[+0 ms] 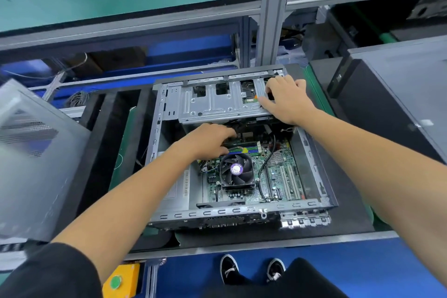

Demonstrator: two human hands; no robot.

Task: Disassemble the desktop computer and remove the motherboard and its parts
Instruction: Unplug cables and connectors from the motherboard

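Grey steel framed the scene as a person bent over an opened desktop computer case (pixel 154 152) lying on its side on a dark work mat (pixel 338 220) at an assembly bench. The green motherboard (pixel 278 176) sat flat in the floor of the case, toward its right half, with a black CPU cooler fan (pixel 237 170) mounted near its middle and a black cable (pixel 264 164) looping across the board beside the fan. A silver drive cage (pixel 212 104) spanned the far end of the case above the board.

The left hand (pixel 209 139) reached down into the case just beyond the fan, its fingers curled under the edge of the drive cage, near the memory slots (pixel 244 147); what they touched or held could not be told. The right hand (pixel 286 99) rested on top of the drive cage at its far right corner, thumb spread along the metal and fingers bent over an opening in the cage.

A detached grey side panel (pixel 36 164) stood blurred at the left, and another dark computer tower (pixel 391 94) stood at the right. A green button on a yellow box (pixel 116 282) showed below the bench edge, near the person's black shoes (pixel 228 268).
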